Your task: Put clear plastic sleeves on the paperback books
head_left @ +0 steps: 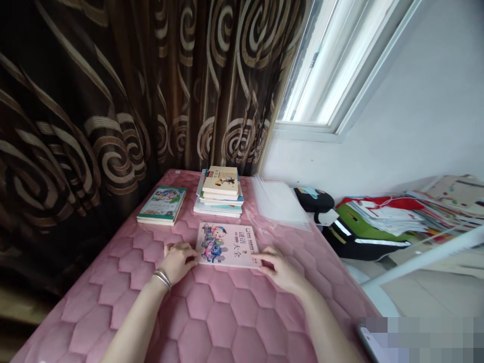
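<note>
A pale pink picture book [228,245] with a cartoon cover lies flat on the pink quilted mattress [212,307]. My left hand [179,259], with bangles at the wrist, grips the book's lower left edge between thumb and curled fingers. At the lower right edge, the thumb and fingers of my right hand [278,264] pinch the book. Behind it stands a stack of books [220,182], a cream one on top. Green-edged books [162,204] lie to the left. Clear plastic sheets [280,204] rest to the right of the stack.
A dark patterned curtain [212,91] hangs along the left and back. The window [313,65] is in the white wall at right. Beyond the mattress's right edge are a black-and-green bag [355,237], a black case [312,198] and piled papers [389,217]. A phone [372,343] shows at lower right.
</note>
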`<state>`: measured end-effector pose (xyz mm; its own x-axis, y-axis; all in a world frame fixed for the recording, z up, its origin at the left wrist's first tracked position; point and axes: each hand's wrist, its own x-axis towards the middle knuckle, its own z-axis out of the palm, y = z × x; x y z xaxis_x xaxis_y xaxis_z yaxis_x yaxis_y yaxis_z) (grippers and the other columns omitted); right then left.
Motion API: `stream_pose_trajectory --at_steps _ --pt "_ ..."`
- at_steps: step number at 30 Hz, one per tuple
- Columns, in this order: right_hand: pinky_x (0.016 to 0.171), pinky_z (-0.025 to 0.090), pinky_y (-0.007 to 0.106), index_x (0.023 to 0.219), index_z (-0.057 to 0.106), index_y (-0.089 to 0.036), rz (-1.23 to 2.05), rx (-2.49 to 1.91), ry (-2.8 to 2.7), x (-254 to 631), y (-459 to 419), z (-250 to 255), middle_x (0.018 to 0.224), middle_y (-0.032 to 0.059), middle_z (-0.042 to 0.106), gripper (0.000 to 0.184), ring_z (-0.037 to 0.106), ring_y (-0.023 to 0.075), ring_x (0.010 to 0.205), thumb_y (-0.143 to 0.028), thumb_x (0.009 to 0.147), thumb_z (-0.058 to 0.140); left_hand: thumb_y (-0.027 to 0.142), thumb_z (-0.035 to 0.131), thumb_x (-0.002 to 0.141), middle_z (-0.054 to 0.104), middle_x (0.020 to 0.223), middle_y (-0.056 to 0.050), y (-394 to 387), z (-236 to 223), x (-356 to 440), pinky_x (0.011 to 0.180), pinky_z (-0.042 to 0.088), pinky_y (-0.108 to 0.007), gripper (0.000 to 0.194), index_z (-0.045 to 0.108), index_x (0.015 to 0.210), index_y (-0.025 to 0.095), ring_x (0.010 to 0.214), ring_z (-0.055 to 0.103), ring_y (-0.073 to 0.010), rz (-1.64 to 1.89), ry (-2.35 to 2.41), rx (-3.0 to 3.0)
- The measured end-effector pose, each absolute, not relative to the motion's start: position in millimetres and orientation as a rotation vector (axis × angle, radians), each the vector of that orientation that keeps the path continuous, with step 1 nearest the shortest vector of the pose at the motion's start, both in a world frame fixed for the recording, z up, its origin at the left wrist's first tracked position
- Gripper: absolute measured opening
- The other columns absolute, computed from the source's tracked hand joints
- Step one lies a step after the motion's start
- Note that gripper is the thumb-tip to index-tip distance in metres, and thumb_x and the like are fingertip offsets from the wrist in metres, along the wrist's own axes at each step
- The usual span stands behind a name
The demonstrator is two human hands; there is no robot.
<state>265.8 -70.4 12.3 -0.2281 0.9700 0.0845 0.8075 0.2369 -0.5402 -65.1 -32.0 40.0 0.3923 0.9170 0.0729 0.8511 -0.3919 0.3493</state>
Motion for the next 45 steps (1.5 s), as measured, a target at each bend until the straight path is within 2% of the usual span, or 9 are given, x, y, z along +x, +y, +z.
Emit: stream_pose_trajectory --at_steps 6,11,18,26,29,32,34,40,45 --pt "0.092 0.043 0.035 0.112 0.063 -0.031 0.538 -1.624 -2.099 260.8 -72.0 18.9 0.101 0.0025 0.055 0.030 0.054 0.0196 0.102 -0.032 0.085 0.052 0.020 0.059 0.078 0.069 0.096 -0.001 -35.2 38.8 -61.8 0.088 0.032 -0.038 0.018 0.070 0.090 0.028 0.099 0.059 -0.0195 0.406 1.571 2.382" --pt "0.092 0.036 0.047 0.094 0.068 -0.027 0.140 -1.943 -2.026 238.3 -32.7 31.9 0.113 0.0071 0.054 0.022 0.049 0.0267 0.110 -0.036 0.087 0.050 0.019 0.057 0.078 0.068 0.097 -0.002 -36.3 37.7 -60.8 0.087 0.031 -0.038 0.017 0.069 0.087 0.026 0.099 0.058 -0.0200 0.402 1.574 2.380" --pt "0.096 0.034 0.039 0.115 0.061 -0.026 0.088 -1.850 -2.276 203.1 29.4 33.9 0.120 0.0060 0.058 0.029 0.050 0.0231 0.113 -0.035 0.089 0.051 0.017 0.058 0.075 0.066 0.093 -0.001 -36.8 36.0 -62.1 0.088 0.030 -0.040 0.016 0.067 0.086 0.026 0.098 0.058 -0.0199 0.428 1.579 2.368" --pt "0.085 0.040 0.032 0.104 0.065 -0.028 0.090 -2.034 -2.164 203.0 31.4 28.4 0.111 0.0045 0.065 0.025 0.058 0.0211 0.104 -0.040 0.088 0.051 0.019 0.056 0.078 0.063 0.108 -0.006 -39.5 30.8 -52.0 0.089 0.031 -0.043 0.019 0.063 0.096 0.024 0.104 0.056 -0.0240 0.485 1.832 2.323" --pt "0.076 0.043 0.033 0.100 0.066 -0.026 0.104 -2.174 -2.068 211.1 21.4 31.6 0.098 0.0074 0.070 0.027 0.063 0.0225 0.092 -0.043 0.087 0.050 0.019 0.054 0.080 0.067 0.099 -0.005 -42.9 31.7 -43.9 0.085 0.034 -0.039 0.015 0.059 0.095 0.021 0.096 0.061 -0.0220 0.492 1.828 2.227" --pt "0.076 0.043 0.034 0.095 0.067 -0.020 0.090 -2.266 -1.993 215.6 5.9 30.6 0.094 0.0117 0.070 0.027 0.063 0.0253 0.094 -0.040 0.084 0.052 0.019 0.053 0.082 0.070 0.087 -0.001 -48.9 33.1 -33.8 0.081 0.037 -0.035 0.007 0.057 0.086 0.021 0.087 0.065 -0.0195 0.503 1.691 2.167" --pt "0.074 0.044 0.033 0.094 0.066 -0.018 0.092 -2.308 -1.948 215.2 -6.5 28.2 0.094 0.0133 0.070 0.029 0.064 0.0260 0.095 -0.040 0.085 0.049 0.015 0.050 0.083 0.071 0.087 -0.001 -52.6 31.6 -27.5 0.081 0.039 -0.033 0.010 0.057 0.087 0.021 0.086 0.066 -0.0188 0.549 1.602 2.152" --pt "0.065 0.043 0.029 0.089 0.064 -0.018 0.183 -2.359 -1.815 201.7 -36.8 20.3 0.084 0.0113 0.072 0.032 0.068 0.0245 0.083 -0.042 0.089 0.042 0.004 0.044 0.080 0.069 0.102 -0.006 -46.5 10.1 -23.7 0.085 0.047 -0.032 0.037 0.048 0.113 0.021 0.095 0.066 -0.0184 0.749 1.496 2.084" --pt "0.059 0.037 0.024 0.079 0.063 -0.021 0.205 -2.260 -1.800 193.1 -44.3 11.0 0.081 0.0081 0.073 0.033 0.068 0.0208 0.080 -0.039 0.093 0.039 -0.003 0.041 0.075 0.066 0.108 -0.011 -33.5 -3.9 -29.3 0.089 0.049 -0.033 0.045 0.046 0.117 0.015 0.101 0.063 -0.0188 0.895 1.425 2.074"
